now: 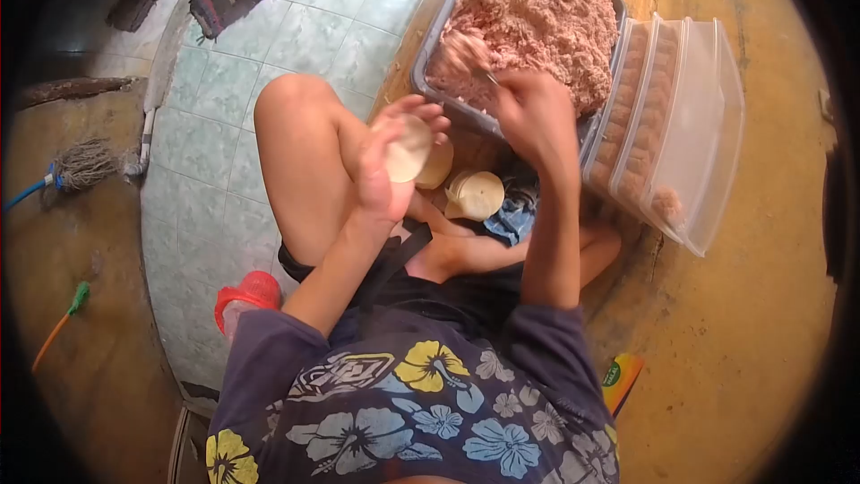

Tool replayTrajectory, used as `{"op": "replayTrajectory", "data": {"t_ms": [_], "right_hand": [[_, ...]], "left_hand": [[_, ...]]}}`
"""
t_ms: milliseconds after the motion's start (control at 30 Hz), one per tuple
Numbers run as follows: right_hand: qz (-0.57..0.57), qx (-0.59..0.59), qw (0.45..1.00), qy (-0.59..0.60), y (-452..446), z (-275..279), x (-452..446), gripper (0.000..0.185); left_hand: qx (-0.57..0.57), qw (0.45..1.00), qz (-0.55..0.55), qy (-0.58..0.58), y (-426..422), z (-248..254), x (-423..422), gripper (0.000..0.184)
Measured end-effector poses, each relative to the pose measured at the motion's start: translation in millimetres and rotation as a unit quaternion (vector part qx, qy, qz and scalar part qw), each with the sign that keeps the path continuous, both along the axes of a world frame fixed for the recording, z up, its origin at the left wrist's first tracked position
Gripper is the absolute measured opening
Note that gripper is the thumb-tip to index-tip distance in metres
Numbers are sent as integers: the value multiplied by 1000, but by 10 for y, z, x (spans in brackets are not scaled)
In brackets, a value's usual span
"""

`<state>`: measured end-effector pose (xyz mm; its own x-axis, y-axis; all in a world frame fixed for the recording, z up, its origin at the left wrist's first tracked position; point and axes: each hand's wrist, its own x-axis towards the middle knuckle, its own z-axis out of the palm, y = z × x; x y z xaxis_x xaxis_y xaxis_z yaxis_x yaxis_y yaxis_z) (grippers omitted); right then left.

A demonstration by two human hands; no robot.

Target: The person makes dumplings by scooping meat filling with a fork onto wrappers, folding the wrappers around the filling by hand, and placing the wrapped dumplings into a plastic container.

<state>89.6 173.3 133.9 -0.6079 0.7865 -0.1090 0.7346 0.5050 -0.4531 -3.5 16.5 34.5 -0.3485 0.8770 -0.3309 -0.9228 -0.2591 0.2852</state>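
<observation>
My left hand [391, 161], palm up with fingers curled slightly, holds a round pale dumpling wrapper [408, 151]. Closed around a thin metal utensil [490, 78], my right hand [535, 114] is over the near edge of a grey tub [475, 118]. The utensil's far end is blurred among the meat, so its shape is unclear. Pinkish minced meat [551, 22] is heaped high in that tub. Below my hands sits a stack of round wrappers [477, 195], with another pale round stack [435, 167] partly hidden behind my left hand.
Right of the tub stand clear plastic trays [681, 125]; several rows of filled pieces show in them, and one piece [666, 204] lies in the outermost tray. A blue cloth [512, 220] is by the wrappers. A red container [248, 296] stands left, a mop [82, 165] farther left.
</observation>
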Motion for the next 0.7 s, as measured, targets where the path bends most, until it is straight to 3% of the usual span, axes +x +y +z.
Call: {"op": "replayTrajectory", "data": {"t_ms": [33, 67, 167, 233, 300, 333, 433, 467, 567, 600, 700], "right_hand": [[-35, 13, 999, 37, -151, 159, 99, 18], [-74, -15, 993, 95, -306, 303, 165, 14], [-122, -72, 975, 172, -659, 482, 178, 8], [-65, -45, 981, 178, -656, 256, 267, 2], [-41, 1, 998, 49, -598, 445, 527, 2], [-34, 41, 998, 39, -598, 476, 648, 5], [21, -8, 993, 114, -424, 346, 525, 5], [36, -3, 997, 70, -390, 411, 526, 6], [126, 20, 987, 98, -345, 355, 461, 5], [120, -10, 989, 83, -326, 352, 415, 5], [54, 148, 987, 5, -202, 440, 185, 3]], "left_hand": [[-20, 998, 51, 25, 20, 39, -22, 52], [-34, 992, 119, -21, 127, 161, -21, 48], [4, 984, 122, -131, 642, 611, 154, 50], [-24, 991, 106, -78, 789, 697, 182, 58], [-85, 989, 111, -38, 833, 465, 136, 62], [-80, 989, 115, -51, 781, 445, 53, 65], [71, 990, -59, -105, 613, 496, 191, 70], [16, 992, -50, -111, 600, 504, 135, 74], [53, 988, -119, -78, 436, 527, 70, 74], [3, 989, -98, -110, 426, 490, 5, 69], [56, 985, -16, -164, 217, 236, -245, 69]]}}
